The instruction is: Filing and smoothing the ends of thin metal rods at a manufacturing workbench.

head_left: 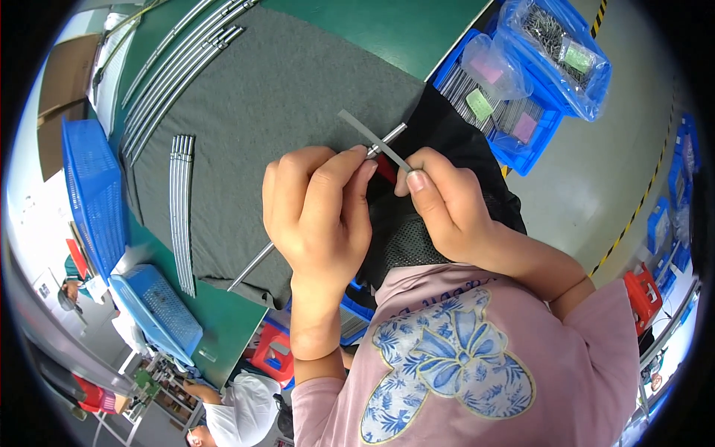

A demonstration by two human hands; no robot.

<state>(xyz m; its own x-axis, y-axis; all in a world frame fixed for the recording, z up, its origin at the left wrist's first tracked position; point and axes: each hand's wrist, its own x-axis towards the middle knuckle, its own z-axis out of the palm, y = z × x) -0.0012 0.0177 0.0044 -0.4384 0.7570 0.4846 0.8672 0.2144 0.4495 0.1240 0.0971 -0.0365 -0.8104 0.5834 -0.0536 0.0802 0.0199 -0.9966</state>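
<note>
- Rod (395, 133): it's up in front of the person, over the lap side of the cloth (275, 89), running from near left to far right.
- The left hand (320, 205) has it, thumb and forefinger pinched together just short of its far end, the other fingers curled in; what looks like its other end pokes out near left, beyond the wrist.
- The right hand (449, 200) has thumb and forefinger clamped on the near right end of a flat grey strip (360, 130).
- The strip's long axis runs far left to near right, so it crosses the rod, passing over it near the tip. Whether they touch, I can't tell from here.
- That crossing lies just beyond the left fingertips, to the far left of the right ones; the left hand is nearer.
- Over on the left, more rods (182, 216) lie side by side on the cloth.
</note>
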